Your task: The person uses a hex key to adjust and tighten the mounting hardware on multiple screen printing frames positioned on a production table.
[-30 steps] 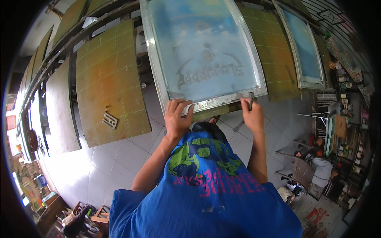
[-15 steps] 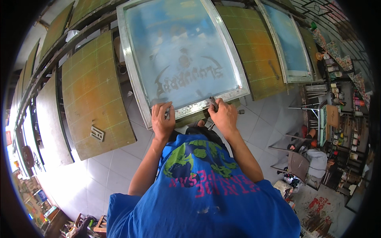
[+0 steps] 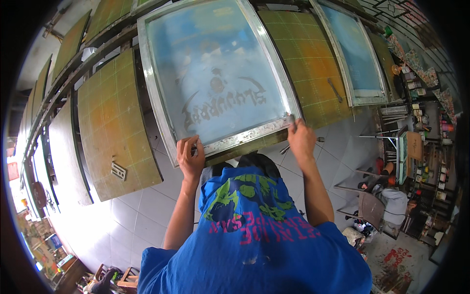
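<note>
A screen printing frame (image 3: 226,142) with a metal rim and pale blue mesh lies before me, dark lettering and a figure on the mesh. My left hand (image 3: 191,158) is closed over its near left corner, fingers curled on the rim. At the near right corner, my right hand (image 3: 302,141) grips what looks like a three-armed socket wrench (image 3: 292,120). One dark end points onto the corner; the other metal ends stick out on either side of the hand. Whether the wrench sits on a fastener is hidden.
Olive boards with grid lines (image 3: 115,117) stand in rows on dark rails. A flat spanner (image 3: 335,90) lies on the right board, and a metal hinge-like plate (image 3: 118,171) on the left one. A second blue screen (image 3: 355,54) and a seated person (image 3: 394,206) are at right.
My right hand has moved right along the near rim with the wrench, to the corner. My left hand stays on the near left corner. The view has shifted slightly.
</note>
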`<state>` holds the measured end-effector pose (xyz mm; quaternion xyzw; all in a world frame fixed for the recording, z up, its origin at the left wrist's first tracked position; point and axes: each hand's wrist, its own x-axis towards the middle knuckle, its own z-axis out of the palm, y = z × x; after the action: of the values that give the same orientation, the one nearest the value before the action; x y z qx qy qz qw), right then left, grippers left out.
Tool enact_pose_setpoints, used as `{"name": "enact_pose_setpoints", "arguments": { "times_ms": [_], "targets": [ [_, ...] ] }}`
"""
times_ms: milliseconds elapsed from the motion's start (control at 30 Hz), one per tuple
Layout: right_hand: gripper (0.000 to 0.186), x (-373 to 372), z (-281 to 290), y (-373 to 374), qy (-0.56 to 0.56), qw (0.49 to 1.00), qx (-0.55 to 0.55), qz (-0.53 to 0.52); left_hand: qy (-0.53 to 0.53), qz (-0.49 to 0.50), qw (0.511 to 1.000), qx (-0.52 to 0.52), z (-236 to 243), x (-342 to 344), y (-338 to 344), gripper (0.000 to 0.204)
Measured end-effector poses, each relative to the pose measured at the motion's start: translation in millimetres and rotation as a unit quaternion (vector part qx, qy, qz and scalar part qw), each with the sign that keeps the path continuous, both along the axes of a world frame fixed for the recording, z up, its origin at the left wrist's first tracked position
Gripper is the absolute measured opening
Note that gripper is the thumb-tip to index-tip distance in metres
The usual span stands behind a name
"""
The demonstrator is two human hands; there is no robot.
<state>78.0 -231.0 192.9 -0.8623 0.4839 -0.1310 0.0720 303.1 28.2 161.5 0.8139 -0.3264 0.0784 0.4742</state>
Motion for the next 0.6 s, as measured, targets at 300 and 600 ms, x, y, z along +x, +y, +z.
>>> {"name": "enact_pose_setpoints", "arguments": {
  "times_ms": [300,600],
  "targets": [
    [0.027,-45.9,-9.2,-70.0,-0.237,0.875,0.389,-0.163,0.028,-0.001,1.000,0.004,17.1,-0.6,-5.9,0.016],
    [0.024,40.2,81.8,70.9,-0.156,0.888,0.406,0.150,0.753,-0.121,0.642,-0.083,83.7,-51.1,-36.8,0.050]
  ]
}}
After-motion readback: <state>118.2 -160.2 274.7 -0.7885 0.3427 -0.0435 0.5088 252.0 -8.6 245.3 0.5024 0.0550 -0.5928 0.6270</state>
